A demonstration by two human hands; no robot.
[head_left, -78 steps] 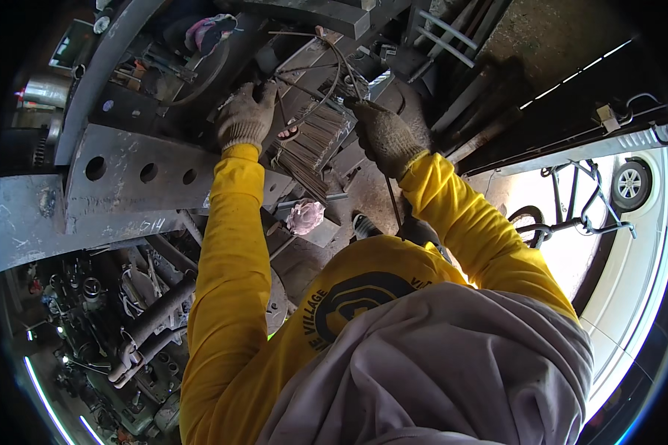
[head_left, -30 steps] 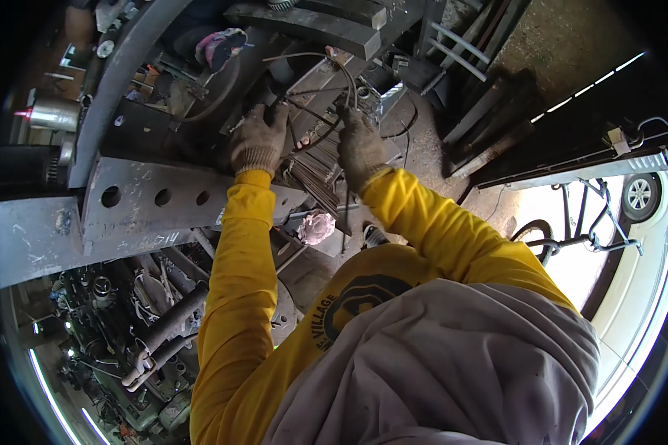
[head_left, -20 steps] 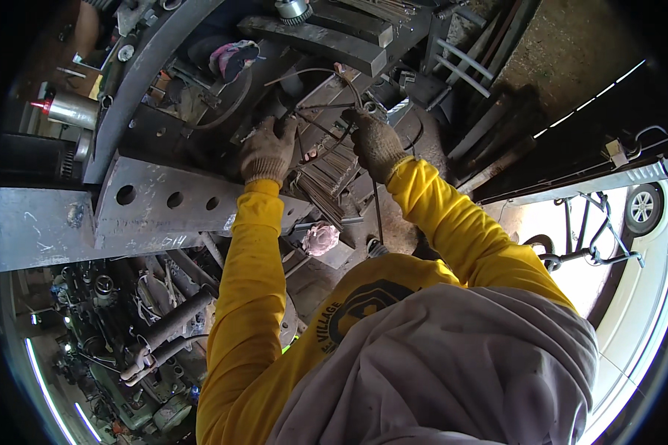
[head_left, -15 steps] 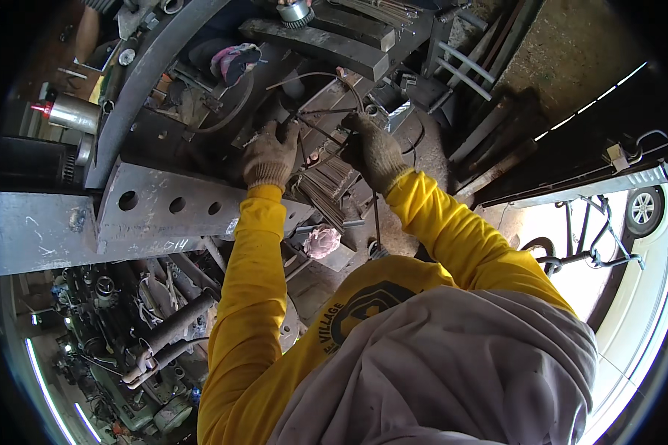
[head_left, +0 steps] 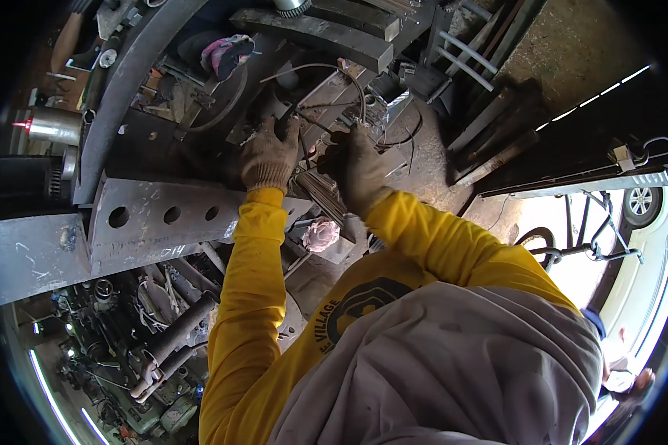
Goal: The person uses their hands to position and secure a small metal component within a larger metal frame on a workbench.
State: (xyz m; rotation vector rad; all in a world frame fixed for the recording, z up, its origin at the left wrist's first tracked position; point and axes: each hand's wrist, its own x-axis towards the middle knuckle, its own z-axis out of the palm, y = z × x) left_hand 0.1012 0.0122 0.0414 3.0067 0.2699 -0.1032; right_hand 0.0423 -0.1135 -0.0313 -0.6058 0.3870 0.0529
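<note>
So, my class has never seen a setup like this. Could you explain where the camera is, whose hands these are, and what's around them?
No robot here: a person wears a wide, rounded-view camera on the head, looking down past their own yellow sleeves. The gloved left hand is beside a thin dark rod; it is too dark there to tell whether it grips it. The gloved right hand is at the lower end of a thin curved line, but its fingers are partly hidden, so what it holds is unclear. Between the forearms are a bundle of thin rods and a crumpled pink bundle. To the left is a large plate with round holes.
</note>
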